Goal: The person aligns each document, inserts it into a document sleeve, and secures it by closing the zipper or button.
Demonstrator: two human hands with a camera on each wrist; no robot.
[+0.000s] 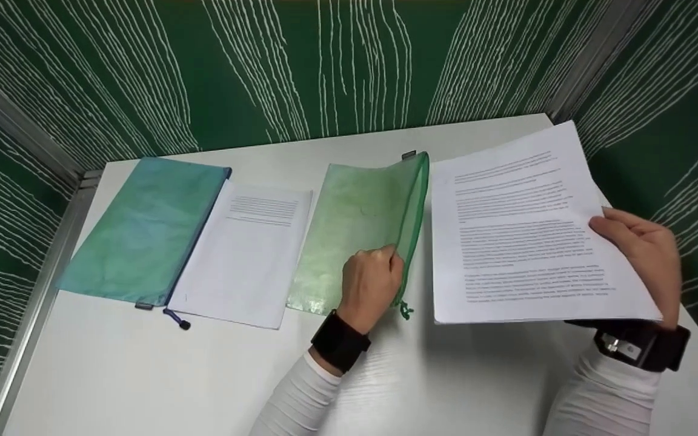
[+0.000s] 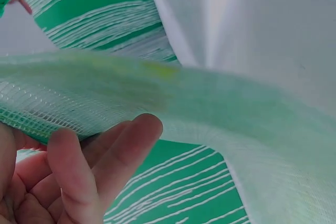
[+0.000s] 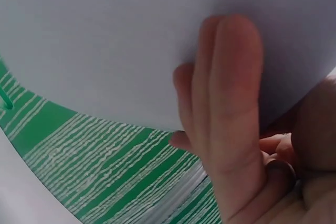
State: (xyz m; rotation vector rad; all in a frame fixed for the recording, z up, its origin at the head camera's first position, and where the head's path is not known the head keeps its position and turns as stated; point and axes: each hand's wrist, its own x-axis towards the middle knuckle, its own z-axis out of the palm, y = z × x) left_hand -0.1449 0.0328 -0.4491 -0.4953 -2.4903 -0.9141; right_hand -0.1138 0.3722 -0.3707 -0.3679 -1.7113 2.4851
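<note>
Beneath my left hand (image 1: pixel 368 280), head view: green pouch (image 1: pixel 358 209), its rim gripped in curled fingers, mouth parted. My right hand (image 1: pixel 651 249) pinches the papers (image 1: pixel 525 242), thumb on top, raised between my hands. Best practice, I judge: spread that mouth wide and hold the papers level, lest soft mesh snag a corner. Left wrist view: translucent, gridded mesh curves past my loosely bent outer fingers. Right wrist view: smooth, matte paper bows; my nearly straight fingers back it.
</note>
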